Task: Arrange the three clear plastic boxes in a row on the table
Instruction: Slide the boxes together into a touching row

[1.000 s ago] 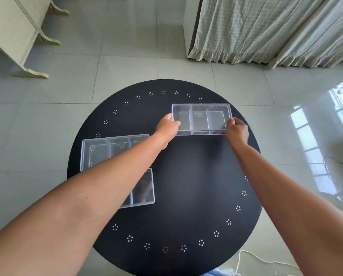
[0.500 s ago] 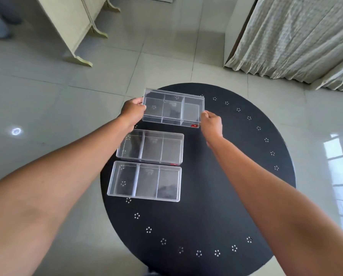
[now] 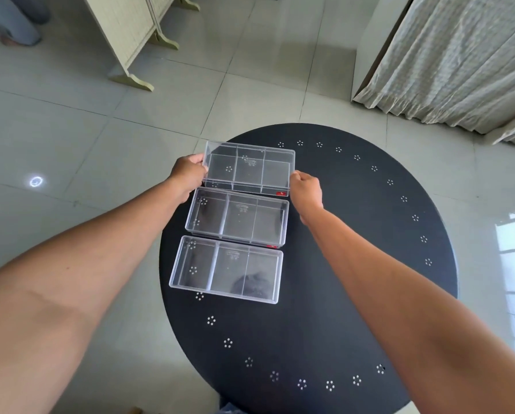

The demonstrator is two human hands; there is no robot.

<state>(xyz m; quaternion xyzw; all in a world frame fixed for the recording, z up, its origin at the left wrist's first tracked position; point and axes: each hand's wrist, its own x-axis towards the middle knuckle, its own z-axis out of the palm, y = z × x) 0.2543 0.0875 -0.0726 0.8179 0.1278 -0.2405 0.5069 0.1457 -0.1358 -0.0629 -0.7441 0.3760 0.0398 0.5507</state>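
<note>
Third box arrives at the far end of the row

I hold the far box [image 3: 249, 168] by its two short ends, my left hand [image 3: 187, 174] closed on the left end and my right hand [image 3: 306, 191] closed on the right end. Half a second ago this box was higher and further from the middle box [image 3: 237, 216]; now it has come down just behind it, long sides nearly parallel, almost touching. I cannot tell if its bottom rests on the dark round surface [image 3: 355, 264] already, and its far left corner seems to reach over the rim. The near box [image 3: 225, 268] lies just in front of the middle one, so I judge the row nearly complete; only setting down and releasing remains.
</note>
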